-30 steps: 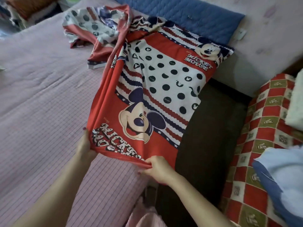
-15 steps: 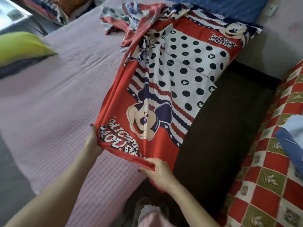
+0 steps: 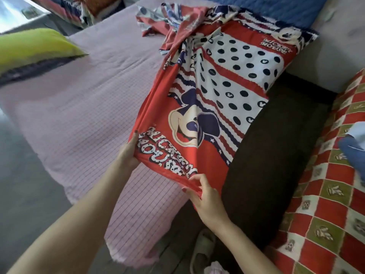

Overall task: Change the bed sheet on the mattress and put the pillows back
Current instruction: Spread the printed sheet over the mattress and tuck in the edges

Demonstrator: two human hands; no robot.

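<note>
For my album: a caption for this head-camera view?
Both hands grip the red cartoon-print cotton sheet over the pink checked mattress.

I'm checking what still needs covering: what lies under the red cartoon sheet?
The pink checked mattress cover shows beside and beneath the red cartoon sheet; what its far bunched end covers is hidden.

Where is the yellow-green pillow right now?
The yellow-green pillow lies at the head view's far left, on the pink mattress pad's edge, apart from the red sheet.
</note>
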